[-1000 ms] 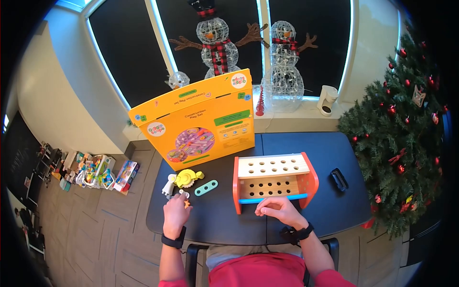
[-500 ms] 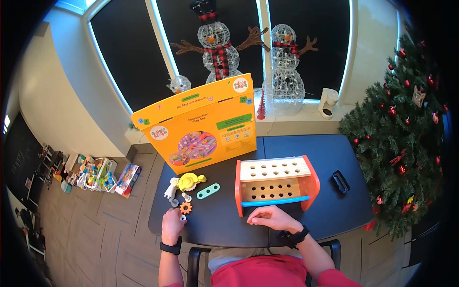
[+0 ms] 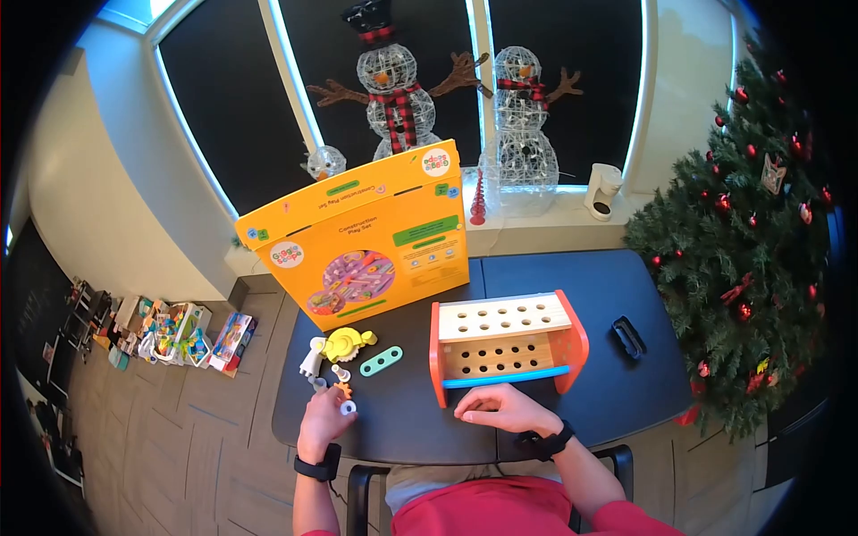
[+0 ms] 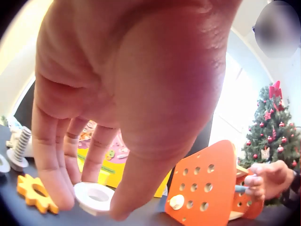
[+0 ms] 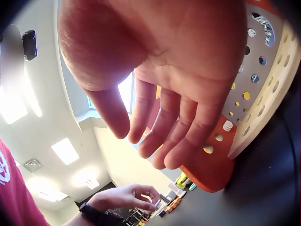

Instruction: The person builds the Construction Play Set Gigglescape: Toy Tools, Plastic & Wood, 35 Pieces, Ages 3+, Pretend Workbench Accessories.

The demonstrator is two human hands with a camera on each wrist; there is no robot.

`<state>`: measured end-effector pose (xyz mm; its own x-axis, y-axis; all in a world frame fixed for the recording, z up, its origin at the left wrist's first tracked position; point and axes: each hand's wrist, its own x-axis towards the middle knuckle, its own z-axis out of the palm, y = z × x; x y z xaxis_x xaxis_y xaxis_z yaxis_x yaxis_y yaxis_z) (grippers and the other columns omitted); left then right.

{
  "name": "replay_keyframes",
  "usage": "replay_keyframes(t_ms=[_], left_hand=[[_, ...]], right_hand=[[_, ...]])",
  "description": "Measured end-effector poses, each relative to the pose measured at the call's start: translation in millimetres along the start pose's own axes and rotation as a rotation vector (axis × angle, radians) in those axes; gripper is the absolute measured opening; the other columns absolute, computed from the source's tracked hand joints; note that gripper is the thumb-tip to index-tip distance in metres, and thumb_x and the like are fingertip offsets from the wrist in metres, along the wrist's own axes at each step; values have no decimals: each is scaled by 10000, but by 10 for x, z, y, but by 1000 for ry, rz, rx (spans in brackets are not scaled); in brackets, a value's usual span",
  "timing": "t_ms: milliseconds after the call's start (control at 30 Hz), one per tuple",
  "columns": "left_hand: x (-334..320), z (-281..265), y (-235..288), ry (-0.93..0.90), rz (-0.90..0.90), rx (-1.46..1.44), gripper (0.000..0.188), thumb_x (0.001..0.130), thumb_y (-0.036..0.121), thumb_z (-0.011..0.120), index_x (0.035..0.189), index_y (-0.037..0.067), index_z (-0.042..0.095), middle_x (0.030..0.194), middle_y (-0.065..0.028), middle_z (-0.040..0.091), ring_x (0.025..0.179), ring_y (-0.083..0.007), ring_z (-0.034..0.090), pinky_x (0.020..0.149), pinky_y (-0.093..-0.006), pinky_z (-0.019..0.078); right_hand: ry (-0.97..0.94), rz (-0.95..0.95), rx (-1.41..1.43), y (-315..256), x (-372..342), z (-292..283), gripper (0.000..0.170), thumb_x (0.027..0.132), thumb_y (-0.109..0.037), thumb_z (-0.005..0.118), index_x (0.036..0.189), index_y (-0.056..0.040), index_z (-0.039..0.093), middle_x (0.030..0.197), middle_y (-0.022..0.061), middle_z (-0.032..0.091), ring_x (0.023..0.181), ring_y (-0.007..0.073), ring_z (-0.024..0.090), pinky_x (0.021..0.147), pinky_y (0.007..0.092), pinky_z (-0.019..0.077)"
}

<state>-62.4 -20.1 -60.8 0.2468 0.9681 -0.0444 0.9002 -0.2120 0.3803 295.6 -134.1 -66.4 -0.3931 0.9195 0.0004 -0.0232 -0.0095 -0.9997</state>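
My left hand (image 3: 323, 420) is low over the table's front left, pinching a white ring-shaped nut (image 4: 95, 197) between thumb and fingers. Beside those fingers lies an orange gear (image 4: 35, 193). A white bolt (image 3: 340, 373), a grey piece (image 3: 319, 384), a yellow toy saw (image 3: 344, 344) and a white and grey piece (image 3: 311, 355) sit just beyond. To their right is a teal strip with holes (image 3: 382, 361). My right hand (image 3: 505, 408) holds nothing, its fingers loosely bent, in front of the toy workbench (image 3: 514, 314) with its orange sides and blue front bar.
A tall yellow box (image 3: 366, 232) stands at the back left of the black table (image 3: 402, 438). At the table's right lies a black strap-like object (image 3: 628, 339). A decorated tree (image 3: 733, 268) rises past the right edge, with wire snowmen (image 3: 527, 116) by the window.
My left hand came back from the loose pieces toward the front edge, then took the white nut and shifted it slightly right. My right hand moved a little left, away from the workbench's bar.
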Motion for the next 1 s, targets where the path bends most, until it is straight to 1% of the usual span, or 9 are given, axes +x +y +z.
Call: replay_keyframes(t_ms=[67,233,367,667,833,900,933,967,1000], left_hand=[[-8,-96,220,21,55,-43,392,697,191,899,991,33,694,947,-126,710,845,-268,707,781,-385,578],[-66,-249,774,-208,251,-652,283,841,78,832,1027,-26,645,977,-78,684,854,-135,730,752,-273,607],[-142,-356,1129,-335,373,-760,296,865,80,819,1087,-20,653,984,-72,703,904,-135,727,805,-276,601],[-67,-227,1318,-456,335,-989,276,908,66,773,1140,-20,651,991,-68,737,908,-129,715,807,-262,564],[53,-99,1233,-341,321,-930,338,878,115,814,1159,9,658,957,-57,726,827,-107,702,743,-241,549],[137,3,1180,-113,346,-916,414,836,153,858,1175,26,655,969,-51,709,824,-95,689,709,-232,538],[153,-29,1193,-121,285,-803,626,782,241,910,1275,17,597,1146,-107,663,1029,-162,677,818,-288,562],[165,2,1195,-121,285,-802,626,782,241,910,1275,17,597,1146,-107,663,1029,-162,677,818,-288,562],[194,68,1194,-97,346,-742,766,761,261,923,1363,15,520,1295,-145,589,1198,-202,589,936,-343,530]], right_hand=[[11,-24,19,-21,22,17,201,995,-81,672,1171,15,692,1145,60,697,1060,132,656,945,291,533],[62,-70,136,-98,135,71,255,978,-68,687,1223,-1,664,1152,65,682,1045,131,665,935,287,540],[109,-162,93,-315,210,213,295,952,-36,707,1240,3,656,1198,64,636,1037,135,672,919,270,553],[179,-317,-31,-401,252,263,318,927,6,716,1238,18,649,1196,60,612,1020,124,673,893,259,567],[-28,-84,333,-172,196,156,222,1014,-107,649,1203,9,627,1067,66,674,985,130,670,864,275,553],[-76,11,311,-85,182,98,233,1027,-142,636,1205,7,623,1063,75,680,971,141,675,864,278,554],[-125,105,286,-36,183,65,248,1040,-177,623,1207,6,619,1059,84,686,958,151,681,863,282,556],[-125,105,287,35,187,27,248,1040,-177,623,1207,6,619,1059,84,686,958,151,681,863,282,556],[-145,203,336,128,196,-14,257,1046,-171,607,1230,10,607,1082,92,681,970,169,687,883,295,560]])
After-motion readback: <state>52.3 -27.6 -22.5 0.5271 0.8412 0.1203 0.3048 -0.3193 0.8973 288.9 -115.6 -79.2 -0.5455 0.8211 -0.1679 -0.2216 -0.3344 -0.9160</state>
